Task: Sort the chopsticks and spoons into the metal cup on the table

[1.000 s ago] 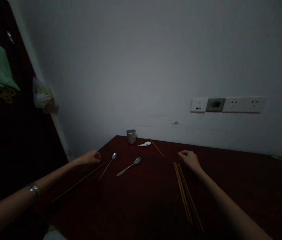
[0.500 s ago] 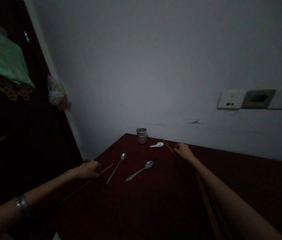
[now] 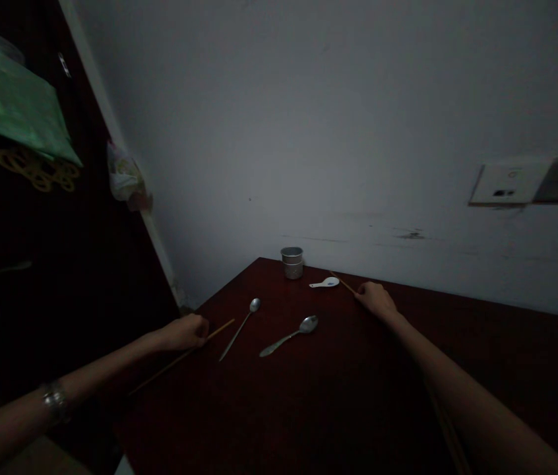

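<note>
My left hand [image 3: 187, 332] is closed on a chopstick [image 3: 220, 328] near the table's left edge; the stick slants from lower left to upper right. At the back, my right hand [image 3: 376, 299] has its fingers closed on another chopstick [image 3: 344, 283], whose far end points toward the wall. Just left of that stick lies a white ceramic spoon [image 3: 327, 282]. Between my hands are a long-handled metal spoon [image 3: 239, 328] and a larger metal spoon [image 3: 291, 335]. Further chopsticks [image 3: 444, 422] are mostly hidden beneath my right forearm.
A metal cup [image 3: 292, 262] stands at the table's back left corner. Behind the dark red table [image 3: 338, 376] rises a pale wall with a socket panel [image 3: 509, 184]. On the left, a dark door [image 3: 61, 264] carries a green cloth [image 3: 12, 99], and a plastic bag [image 3: 123, 175] hangs nearby.
My left hand has come down onto the left chopstick and closed on it. My right hand has moved from beside the chopstick bundle to the back chopstick. The view has swung right.
</note>
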### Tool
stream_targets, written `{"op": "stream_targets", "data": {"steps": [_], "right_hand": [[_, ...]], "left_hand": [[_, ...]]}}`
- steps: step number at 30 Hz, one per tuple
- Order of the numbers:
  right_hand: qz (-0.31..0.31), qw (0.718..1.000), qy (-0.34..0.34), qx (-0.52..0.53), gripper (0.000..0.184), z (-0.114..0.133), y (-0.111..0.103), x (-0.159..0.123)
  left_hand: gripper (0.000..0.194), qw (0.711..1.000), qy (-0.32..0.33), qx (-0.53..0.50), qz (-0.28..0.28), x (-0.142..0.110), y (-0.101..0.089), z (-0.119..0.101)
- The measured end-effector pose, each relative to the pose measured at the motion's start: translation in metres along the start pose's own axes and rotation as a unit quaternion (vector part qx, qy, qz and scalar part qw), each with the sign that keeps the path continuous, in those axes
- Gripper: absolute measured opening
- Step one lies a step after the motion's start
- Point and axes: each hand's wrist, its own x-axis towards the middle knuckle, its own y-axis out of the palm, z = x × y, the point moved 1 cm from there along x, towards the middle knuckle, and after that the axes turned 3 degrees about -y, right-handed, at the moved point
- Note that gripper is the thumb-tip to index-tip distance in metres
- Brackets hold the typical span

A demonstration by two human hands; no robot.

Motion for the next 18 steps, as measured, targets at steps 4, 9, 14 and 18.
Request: {"op": "stream_targets", "data": {"steps": [4,9,14,18], "right_hand": [[-0.008,1.000,-0.003,-0.013,0.019,0.004,0.001,-0.004],[-0.029,0.999,0.012,0.014,0.020,0.005,-0.011,-0.012],[-0.084,0.986,0.042,0.136,0.026,-0.003,-0.037,-0.027],[-0.101,0.951,0.054,0.286,0.032,-0.003,-0.058,-0.053]], "left_hand": [[0.019,1.000,-0.006,0.000,-0.001,-0.002,0.001,-0.002],[0.018,1.000,-0.008,-0.009,-0.012,-0.007,-0.008,-0.005],[0.018,0.996,0.009,-0.069,-0.047,-0.011,-0.039,-0.012],[0.020,0.976,0.035,-0.197,-0.084,-0.010,-0.060,-0.036]]}}
